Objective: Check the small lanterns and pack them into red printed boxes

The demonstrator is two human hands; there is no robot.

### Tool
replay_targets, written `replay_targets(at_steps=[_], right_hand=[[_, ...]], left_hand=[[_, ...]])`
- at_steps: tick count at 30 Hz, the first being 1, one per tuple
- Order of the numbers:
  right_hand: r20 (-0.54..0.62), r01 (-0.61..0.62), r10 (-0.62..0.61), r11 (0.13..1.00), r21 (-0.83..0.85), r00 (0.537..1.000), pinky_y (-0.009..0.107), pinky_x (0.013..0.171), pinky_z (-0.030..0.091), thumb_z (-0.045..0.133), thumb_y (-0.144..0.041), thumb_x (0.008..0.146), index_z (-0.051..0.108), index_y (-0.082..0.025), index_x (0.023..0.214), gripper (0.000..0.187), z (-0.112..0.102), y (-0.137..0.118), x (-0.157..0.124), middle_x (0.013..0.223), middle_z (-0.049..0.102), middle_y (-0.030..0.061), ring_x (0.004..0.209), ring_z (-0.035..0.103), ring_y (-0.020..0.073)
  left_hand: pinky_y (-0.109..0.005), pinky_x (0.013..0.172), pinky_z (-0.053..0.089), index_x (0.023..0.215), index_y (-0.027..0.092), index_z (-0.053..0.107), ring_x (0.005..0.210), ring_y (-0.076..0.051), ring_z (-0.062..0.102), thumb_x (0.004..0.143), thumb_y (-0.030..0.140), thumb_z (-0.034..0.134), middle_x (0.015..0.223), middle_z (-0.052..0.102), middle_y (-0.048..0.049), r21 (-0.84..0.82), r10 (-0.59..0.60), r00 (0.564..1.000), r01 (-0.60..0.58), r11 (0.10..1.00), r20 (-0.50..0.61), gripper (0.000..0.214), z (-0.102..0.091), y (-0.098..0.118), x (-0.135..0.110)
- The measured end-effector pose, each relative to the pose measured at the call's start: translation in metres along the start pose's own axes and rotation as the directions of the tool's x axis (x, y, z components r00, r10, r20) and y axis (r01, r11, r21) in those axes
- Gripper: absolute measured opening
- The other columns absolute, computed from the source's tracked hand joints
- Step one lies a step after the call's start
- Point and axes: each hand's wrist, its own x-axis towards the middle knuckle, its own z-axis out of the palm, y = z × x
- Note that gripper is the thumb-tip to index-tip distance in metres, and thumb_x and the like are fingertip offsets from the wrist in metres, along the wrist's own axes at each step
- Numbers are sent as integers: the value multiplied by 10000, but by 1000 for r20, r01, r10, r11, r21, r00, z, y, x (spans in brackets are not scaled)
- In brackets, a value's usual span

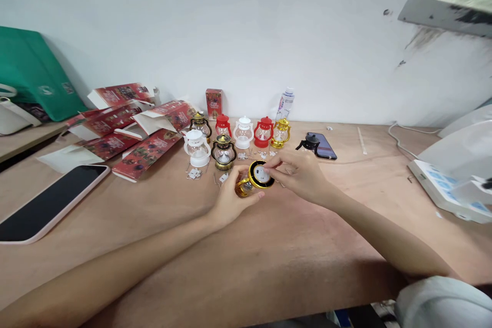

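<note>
Gold lantern in hand: the miniature lantern (241, 189) is held at the centre of the frame, tilted, its black base ring (252, 167) turned up toward the camera.
Left hand: the lantern body is gripped between thumb and fingers of the left hand (227, 196).
Right hand: the fingertips of the right hand (305, 177) are set at the edge of the white disc (263, 175) in the base; whether the disc is pinched or only touched cannot be told.
Back row of lanterns, centre: from left to right, a black-and-gold lantern (199, 126), a red lantern (223, 127), a white lantern (243, 134), a second red lantern (264, 133) and a second gold lantern (281, 135) are stood upright.
Front pair: a second white lantern (197, 149) is placed just beside a second black-and-gold lantern (223, 154).
Black lantern: the piece (310, 141) is partly hidden behind the right hand, near a dark phone (326, 146).
Small white parts: several (195, 173) are scattered before the lanterns.
Packaging: red printed cartons (148, 152) are heaped left of centre; one red box (214, 103) is stood against the wall.
Pink-edged phone: the phone (57, 201) is laid at the left of the frame.
</note>
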Motion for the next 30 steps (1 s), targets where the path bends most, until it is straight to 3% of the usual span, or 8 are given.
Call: replay_targets(at_steps=[3, 6, 12, 16, 24, 30], right_hand=[[-51, 169, -177, 977, -133, 983, 248, 616, 466, 563, -137, 850, 619, -173, 717, 149, 4, 3, -2, 705, 685, 41, 663, 617, 145], [-52, 233, -249, 949, -211, 967, 252, 605, 461, 528, -122, 871, 599, -169, 714, 179, 7, 4, -2, 681, 668, 51, 650, 609, 153], [34, 136, -132, 978, -157, 991, 276, 687, 498, 552, -194, 888, 640, -166, 840, 104, 3, 4, -2, 805, 694, 61, 759, 632, 167], [69, 109, -102, 988, -109, 992, 317, 771, 517, 572, -252, 894, 671, -153, 947, 150, 0, 4, -1, 927, 710, 87, 867, 653, 187], [101, 18, -23, 999, 51, 995, 351, 856, 530, 635, -321, 862, 730, -201, 895, 157, -3, 2, 1, 983, 721, 66, 938, 673, 184], [36, -59, 55, 989, 133, 998, 308, 781, 542, 605, -242, 869, 747, -199, 876, 148, 2, 5, 1, 914, 741, 54, 857, 683, 167]], left_hand=[[-336, 912, 458, 1095, 185, 495, 1016, -214, 575, 729, 307, 748, 1088, 603, -64, 28, -21, 1000, 22, 999, -20, 462, 0, -1, 0], [-338, 909, 450, 1091, 184, 500, 1007, -214, 562, 724, 315, 747, 1078, 595, -60, 52, -31, 999, 32, 998, -27, 461, -1, 0, 1], [-320, 896, 462, 1070, 178, 504, 986, -202, 585, 710, 303, 747, 1077, 614, -58, 30, -41, 998, 42, 999, -43, 452, -1, 3, 1], [-304, 872, 479, 1056, 178, 505, 969, -190, 601, 709, 296, 739, 1062, 632, -49, 17, -27, 998, 28, 999, -60, 434, 0, 5, 1], [-317, 878, 484, 1072, 179, 496, 983, -194, 601, 723, 306, 727, 1086, 625, -61, 17, -24, 998, 25, 1000, -65, 438, -1, 1, 1], [-303, 860, 479, 1065, 184, 481, 965, -187, 585, 718, 312, 727, 1060, 612, -54, -14, -39, 998, 39, 999, -47, 444, 0, 3, 0]])
